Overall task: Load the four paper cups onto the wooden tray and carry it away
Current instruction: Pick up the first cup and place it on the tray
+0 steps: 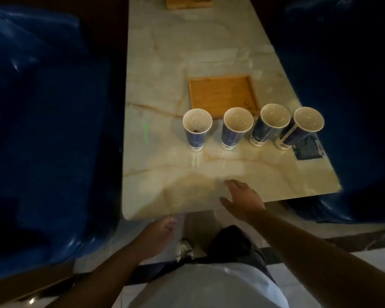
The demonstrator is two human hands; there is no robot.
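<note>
Several blue and white paper cups stand upright in a row on the marble table (pixel 160 63): the leftmost cup (pixel 197 130), a second cup (pixel 237 128), a third cup (pixel 271 124) and the rightmost cup (pixel 302 127). Just behind them lies the empty square wooden tray (pixel 222 94). My right hand (pixel 242 200) hovers open over the table's near edge, well short of the cups. My left hand (pixel 158 234) hangs below the table edge with fingers loosely curled, holding nothing.
Blue padded seats flank the table on the left (pixel 42 130) and right (pixel 353 85). A dark card (pixel 308 147) lies by the rightmost cup. A second wooden tray (pixel 189 2) sits at the table's far end. My shoe (pixel 183 250) rests on the tiled floor.
</note>
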